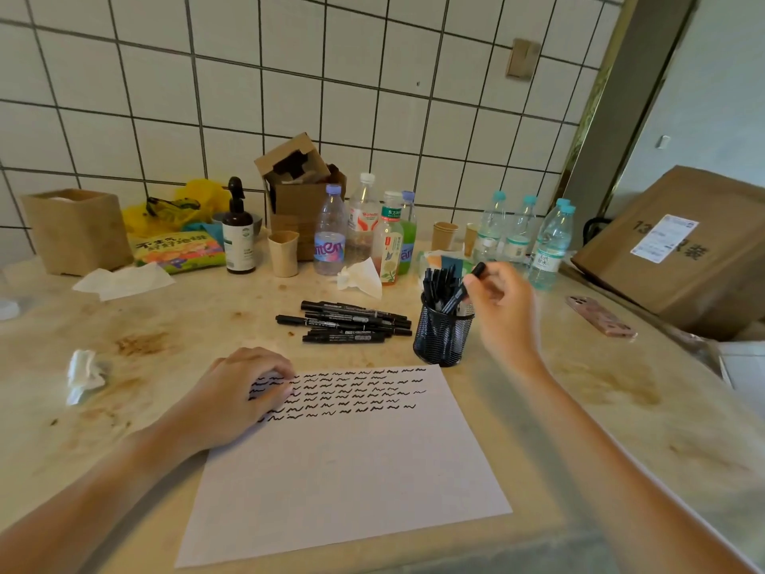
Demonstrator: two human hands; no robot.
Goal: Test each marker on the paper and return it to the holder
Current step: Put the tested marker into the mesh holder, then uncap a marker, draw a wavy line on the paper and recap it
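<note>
A stained beige countertop fills the view, backed by a white tiled wall. Far right, a big cardboard box leans at the counter's edge. Front and centre lies the white sheet of paper, its upper part covered in rows of short black squiggles. The left hand rests on the paper's top left corner, fingers curled loosely down on the sheet, holding nothing. The right hand is up over the black mesh holder, which stands just off the paper's top right corner, already stuffed with markers. That hand's fingers pinch a black marker, tilted, its lower end down among the others at the holder's rim. Whether it touches them I cannot tell; the hand is blurred. Left of the holder, a loose pile of black markers lies flat on the counter. Behind them a cluster of plastic bottles, a dark pump bottle, and paper cups. A pink phone lies to the right, a crumpled tissue to the left.
</note>
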